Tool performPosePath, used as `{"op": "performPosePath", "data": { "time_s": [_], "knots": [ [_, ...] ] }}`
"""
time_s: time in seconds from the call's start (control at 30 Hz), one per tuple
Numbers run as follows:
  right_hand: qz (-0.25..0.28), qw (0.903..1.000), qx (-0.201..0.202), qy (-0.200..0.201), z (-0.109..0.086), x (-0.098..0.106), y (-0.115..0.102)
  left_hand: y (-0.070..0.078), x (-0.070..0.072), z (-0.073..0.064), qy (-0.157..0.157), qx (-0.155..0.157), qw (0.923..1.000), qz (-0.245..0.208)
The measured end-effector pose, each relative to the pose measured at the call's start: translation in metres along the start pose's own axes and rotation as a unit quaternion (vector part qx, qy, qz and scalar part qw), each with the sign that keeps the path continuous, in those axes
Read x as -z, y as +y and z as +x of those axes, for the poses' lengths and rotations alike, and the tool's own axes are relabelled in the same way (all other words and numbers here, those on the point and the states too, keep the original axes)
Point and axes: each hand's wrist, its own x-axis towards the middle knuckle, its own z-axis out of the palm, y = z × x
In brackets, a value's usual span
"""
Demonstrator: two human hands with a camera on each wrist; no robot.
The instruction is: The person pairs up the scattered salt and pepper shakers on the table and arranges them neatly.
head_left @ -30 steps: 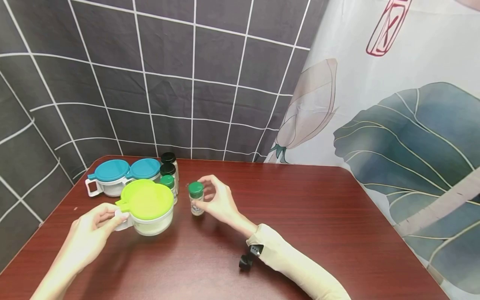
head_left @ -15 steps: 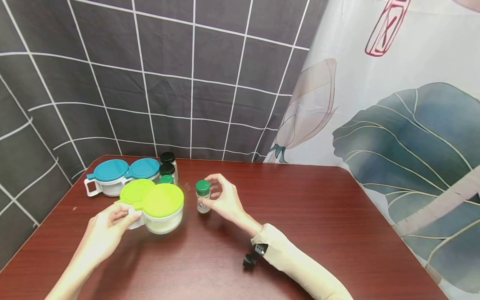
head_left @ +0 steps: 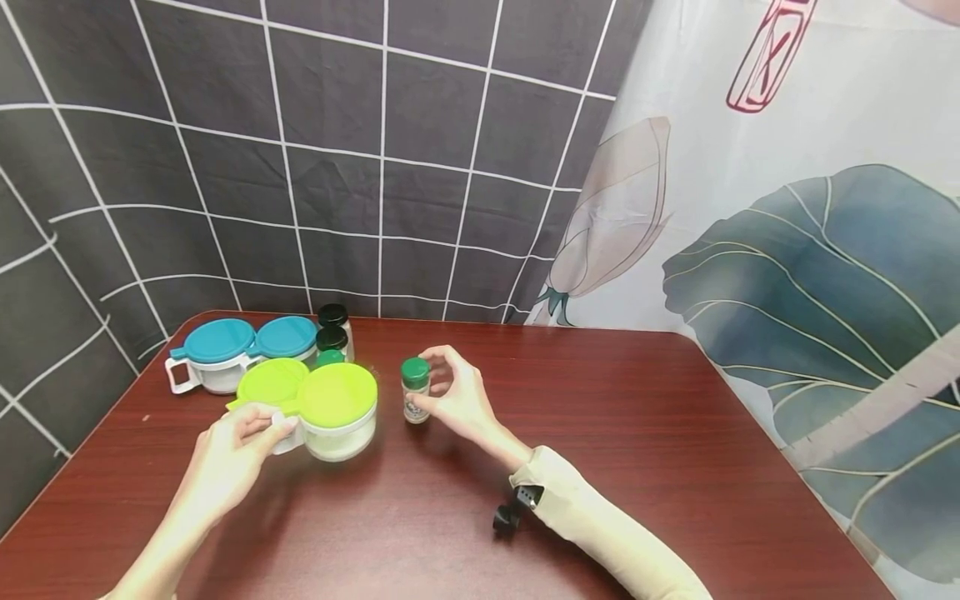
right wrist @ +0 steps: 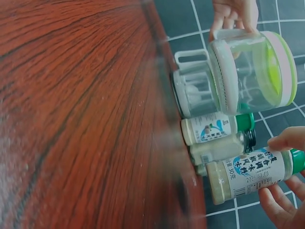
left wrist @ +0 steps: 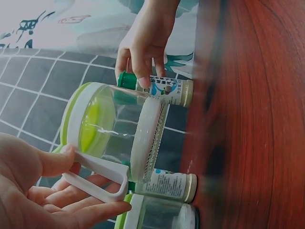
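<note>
Seen from the head camera, with the raised lime-lidded jar (head_left: pixel 337 417) as the dial's centre, most of the other things on the reddish-brown tabletop (head_left: pixel 600 467) crowd between 10 and 12 o'clock. 2 blue-lidded jars (head_left: pixel 219 342) stand at 10 and 11 o'clock, 2 black-capped bottles (head_left: pixel 333 316) at 12 o'clock, and a second-row lime lid belongs to another jar (head_left: pixel 272 382) just beside, at 10 o'clock. The raised jar stands in front of a rear green-capped bottle (right wrist: pixel 209 129) at 12 o'clock and hides most of it. A dark grid cloth (head_left: pixel 427 100) hangs behind at 12 o'clock, a pale leaf-printed cloth (head_left: pixel 705 200) at 2 o'clock.

The lime-lidded jar is held upright off the tabletop, long axis near vertical, lid up, its white handle (left wrist: pixel 102 165) toward 8 o'clock. The green-capped shaker (head_left: pixel 416 390) is at 3 o'clock from it, near but apart, also upright, cap up; whether its base touches the tabletop I cannot tell.

The left hand (head_left: pixel 231 460) pinches the handle, thumb on it, other fingers slack behind. The right hand (head_left: pixel 462 403) pinches the shaker below the cap, thumb and fingers parted by the bottle's width.
</note>
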Motion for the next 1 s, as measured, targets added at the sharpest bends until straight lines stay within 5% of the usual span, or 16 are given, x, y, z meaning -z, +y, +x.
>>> {"op": "performPosePath", "data": {
  "time_s": [0.13, 0.37, 1.0],
  "knots": [
    [0.009, 0.9999, -0.007, 0.002, 0.000, 0.003, -0.003, 0.002, -0.004, 0.002, 0.001, 0.003, 1.0000, -0.004],
    [0.010, 0.9999, -0.006, -0.001, -0.006, 0.015, -0.039, 0.005, -0.013, 0.004, 0.006, 0.002, 0.9997, -0.022],
    [0.000, 0.9996, -0.023, 0.014, -0.007, 0.026, -0.031, 0.017, -0.031, 0.014, -0.008, 0.016, 0.9978, -0.063]
  ]
}}
